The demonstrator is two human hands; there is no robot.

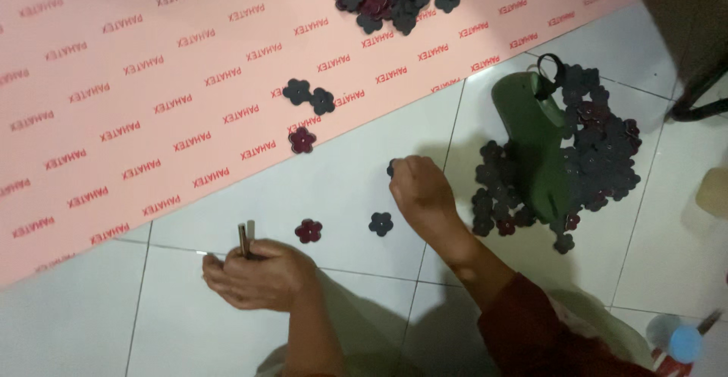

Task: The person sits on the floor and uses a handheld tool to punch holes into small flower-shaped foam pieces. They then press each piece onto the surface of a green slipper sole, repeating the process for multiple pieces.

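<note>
Going left to right: the pink sheet (114, 81) with rows of red print lies on the tiled floor (341, 187). My left hand (258, 274) is curled around a thin metal tool (246, 239), upright, and I reckon it could tip or poke. A maroon flower (309, 230) sits just beside it. My right hand (421, 187) pinches a dark flower cutout (392, 168); small, easy to drop. The green punch (535, 146) sits in the flower pile (599, 146), which looks easy to scatter.

We record a pink sheet with repeated red lettering (152, 81) upper left, dark navy and maroon flower-shaped cutouts (599, 149) at right, and a green shoe-shaped form (531, 142) on white floor tiles (341, 187).
</note>
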